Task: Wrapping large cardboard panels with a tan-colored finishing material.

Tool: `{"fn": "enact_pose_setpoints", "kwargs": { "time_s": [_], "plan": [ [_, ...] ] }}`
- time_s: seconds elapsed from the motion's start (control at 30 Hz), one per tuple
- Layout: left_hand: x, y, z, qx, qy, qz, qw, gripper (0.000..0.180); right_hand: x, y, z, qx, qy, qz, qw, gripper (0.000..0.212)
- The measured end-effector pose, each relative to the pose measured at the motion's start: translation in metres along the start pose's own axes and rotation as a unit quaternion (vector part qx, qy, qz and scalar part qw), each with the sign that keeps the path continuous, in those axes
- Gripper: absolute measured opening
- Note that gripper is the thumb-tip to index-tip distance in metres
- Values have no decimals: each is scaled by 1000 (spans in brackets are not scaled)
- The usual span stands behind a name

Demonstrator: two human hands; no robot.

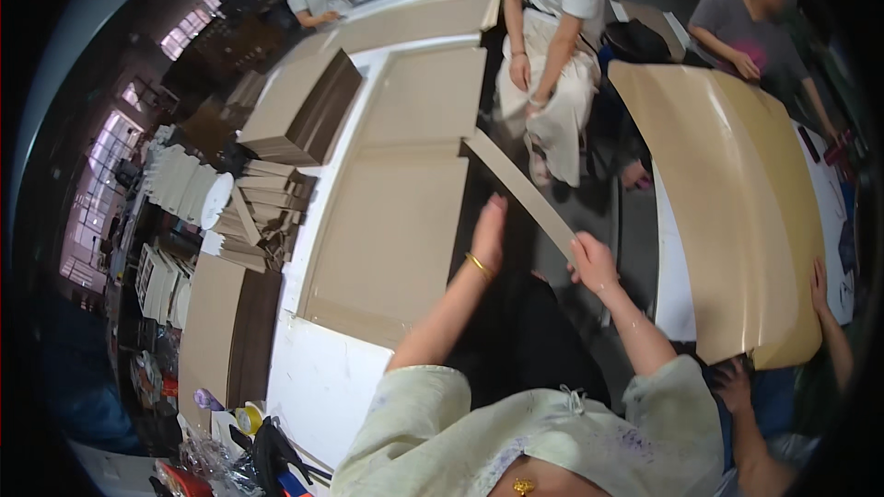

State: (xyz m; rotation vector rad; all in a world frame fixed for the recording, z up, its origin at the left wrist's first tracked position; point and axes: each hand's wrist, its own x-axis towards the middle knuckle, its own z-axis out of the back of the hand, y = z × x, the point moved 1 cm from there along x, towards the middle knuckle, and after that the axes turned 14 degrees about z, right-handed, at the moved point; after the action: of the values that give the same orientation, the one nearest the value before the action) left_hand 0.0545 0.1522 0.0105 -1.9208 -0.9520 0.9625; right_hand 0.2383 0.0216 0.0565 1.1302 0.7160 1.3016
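Note:
A long, narrow grey-brown cardboard strip [523, 191] slants from the table's edge toward me. My right hand [594, 260] grips its near end, with the thumb on top. The strip's far end is beside the seam between two large flat cardboard panels: a near one [391, 244] and a farther one [424, 97]. My left hand [491, 232], with a gold bangle at the wrist, is seen edge-on between the near panel and the strip. Its fingers are stretched out, and nothing shows in them.
On the white table [322, 377], cardboard stacks [299, 110] and a pile of strips [262, 212] stand left. Yellow tape [249, 419] lies near me. A person in white [552, 46] sits ahead. At right, others' hands are at a large tan sheet [709, 193] on another table.

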Motion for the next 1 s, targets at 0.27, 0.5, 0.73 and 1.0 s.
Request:
{"fn": "enact_pose_setpoints", "kwargs": {
  "time_s": [0.27,0.5,0.73,1.0],
  "plan": [
    [18,-121,-7,-286,114,-74,949,63,13,58,-10,-21,69,56,996,24],
    [-14,-64,-42,-63,155,-10,986,59,27,26,-21,229,123,-74,963,29],
    [-34,46,11,158,16,135,978,35,25,-31,-15,85,-56,-43,994,25],
    [-48,16,-9,4,83,41,996,50,-16,-15,-50,204,140,-84,965,24]
  ]
}}
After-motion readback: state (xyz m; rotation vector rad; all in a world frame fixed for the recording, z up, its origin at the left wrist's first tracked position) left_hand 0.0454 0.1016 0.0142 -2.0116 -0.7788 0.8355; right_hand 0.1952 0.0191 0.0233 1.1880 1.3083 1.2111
